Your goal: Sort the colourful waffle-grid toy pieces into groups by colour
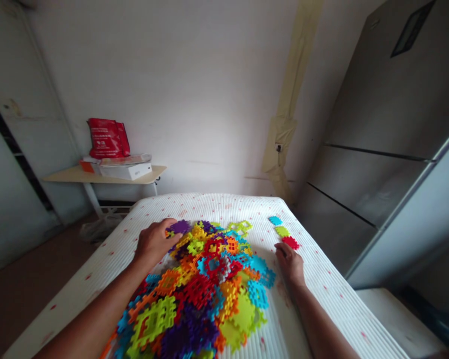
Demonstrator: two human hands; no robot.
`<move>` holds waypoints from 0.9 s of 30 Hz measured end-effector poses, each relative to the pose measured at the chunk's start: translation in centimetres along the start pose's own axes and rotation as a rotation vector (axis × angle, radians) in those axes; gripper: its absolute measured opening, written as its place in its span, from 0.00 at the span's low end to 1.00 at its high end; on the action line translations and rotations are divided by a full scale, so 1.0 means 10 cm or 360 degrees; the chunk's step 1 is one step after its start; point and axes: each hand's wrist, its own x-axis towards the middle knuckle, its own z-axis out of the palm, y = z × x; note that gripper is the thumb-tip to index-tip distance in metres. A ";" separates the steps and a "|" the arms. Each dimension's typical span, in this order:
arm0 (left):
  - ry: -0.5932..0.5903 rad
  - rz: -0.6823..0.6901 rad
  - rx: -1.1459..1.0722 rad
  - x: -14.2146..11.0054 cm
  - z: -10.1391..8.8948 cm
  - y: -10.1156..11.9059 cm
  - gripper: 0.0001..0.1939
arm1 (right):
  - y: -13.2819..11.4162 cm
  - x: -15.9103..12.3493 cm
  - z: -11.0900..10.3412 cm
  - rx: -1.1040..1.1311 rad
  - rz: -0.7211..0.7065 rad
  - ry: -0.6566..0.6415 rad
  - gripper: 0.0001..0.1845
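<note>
A heap of colourful plastic interlocking tiles (pixel 205 279) lies on a white ribbed mattress (pixel 333 289). My left hand (pixel 155 243) rests on the heap's far left edge, fingers curled over a purple tile (pixel 179 227). My right hand (pixel 290 262) lies on the mattress just right of the heap, fingers bent down, close to a red tile (pixel 291 243). Beyond the red one, a green tile (pixel 282 231) and a blue tile (pixel 275 220) sit in a row, apart from the heap.
A low side table (pixel 75 175) at the back left carries a red bag (pixel 108 138) and a white box (pixel 125 171). A tall grey refrigerator (pixel 389 134) stands at the right. White wall behind; brown floor at left.
</note>
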 end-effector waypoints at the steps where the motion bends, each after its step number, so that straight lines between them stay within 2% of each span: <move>1: 0.0010 0.0116 -0.0027 -0.11 -0.05 0.09 0.21 | -0.09 -0.02 0.01 0.0096 0.0032 -0.0009 0.15; 3: 0.0043 0.0358 -0.0062 -0.36 -0.12 0.28 0.14 | -0.33 -0.10 0.04 0.0340 0.0103 -0.0099 0.16; 5: 0.0196 0.0831 -0.0114 -0.59 -0.16 0.47 0.08 | -0.62 -0.22 0.09 0.0618 0.0105 -0.0324 0.16; 7: 0.0324 0.1050 -0.0164 -0.78 -0.17 0.63 0.06 | -0.90 -0.36 0.14 0.0865 0.0043 -0.0572 0.16; 9: 0.0380 0.1119 -0.0228 -0.91 -0.16 0.75 0.06 | -1.10 -0.50 0.20 0.1069 0.0066 -0.0768 0.17; 11: 0.0409 0.1129 -0.0281 -0.98 -0.13 0.83 0.06 | -1.21 -0.61 0.25 0.1237 0.0127 -0.0863 0.18; 15: 0.0445 0.1133 -0.0292 -1.03 -0.07 0.95 0.06 | -1.26 -0.68 0.29 0.1341 0.0186 -0.0764 0.17; 18: 0.0414 0.1118 -0.0291 -1.00 -0.08 1.02 0.11 | -1.20 -0.56 0.20 0.1366 0.0271 -0.0706 0.17; 21: 0.0413 0.1052 -0.0223 -0.91 -0.12 0.93 0.18 | -0.94 -0.28 -0.04 0.1183 0.0278 -0.0557 0.19; 23: 0.0485 0.0935 -0.0169 -0.82 -0.15 0.70 0.16 | -0.64 -0.07 -0.25 0.0912 0.0322 -0.0444 0.19; 25: 0.0541 0.0720 -0.0175 -0.73 -0.16 0.35 0.15 | -0.30 0.10 -0.47 0.0538 0.0516 -0.0267 0.21; 27: 0.0512 0.0426 -0.0260 -0.67 -0.16 -0.05 0.17 | 0.00 0.19 -0.64 0.0152 0.0687 -0.0162 0.20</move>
